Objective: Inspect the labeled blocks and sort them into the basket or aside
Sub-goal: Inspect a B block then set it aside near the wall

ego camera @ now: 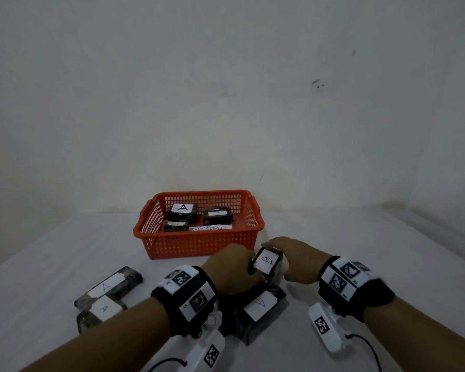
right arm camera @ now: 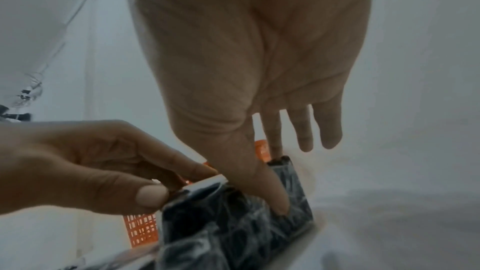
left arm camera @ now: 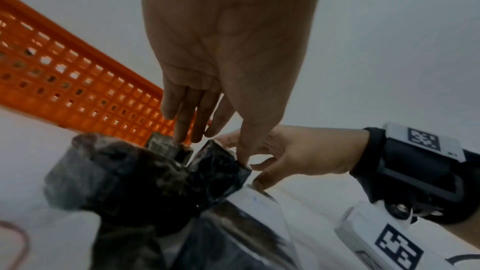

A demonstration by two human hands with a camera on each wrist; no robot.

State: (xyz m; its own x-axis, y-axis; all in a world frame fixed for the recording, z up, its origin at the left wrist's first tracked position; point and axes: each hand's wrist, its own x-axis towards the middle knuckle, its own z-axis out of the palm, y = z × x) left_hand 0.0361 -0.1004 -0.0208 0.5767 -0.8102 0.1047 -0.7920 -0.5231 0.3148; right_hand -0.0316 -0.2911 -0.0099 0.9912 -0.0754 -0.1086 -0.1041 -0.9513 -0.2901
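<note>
Both hands meet on one dark wrapped block, the B block (ego camera: 266,264), just below the centre of the head view. Her or his left hand (ego camera: 230,267) grips the block's left side with curled fingers, and the right hand (ego camera: 295,260) pinches its right side, thumb on the near face and a fingertip on the far end, as the right wrist view shows. So the block sits squarely between the two hands, tipped up, with its white label facing the viewer and its long axis running from lower left to upper right of the frame.

Directly above it in the frame, just beyond the fingertips, stands the orange basket (ego camera: 156,237), which already holds three dark blocks and a strip reading NORMAL. By my guess the B label marks this block for setting aside, so the way out is sideways over the bench (ego camera: 360,237), not forward. Neither hand is nearer; both are in contact.

Another wrapped block marked A (ego camera: 261,307) lies just below the held one, and two more A blocks (ego camera: 105,294) lie at lower left.
</note>
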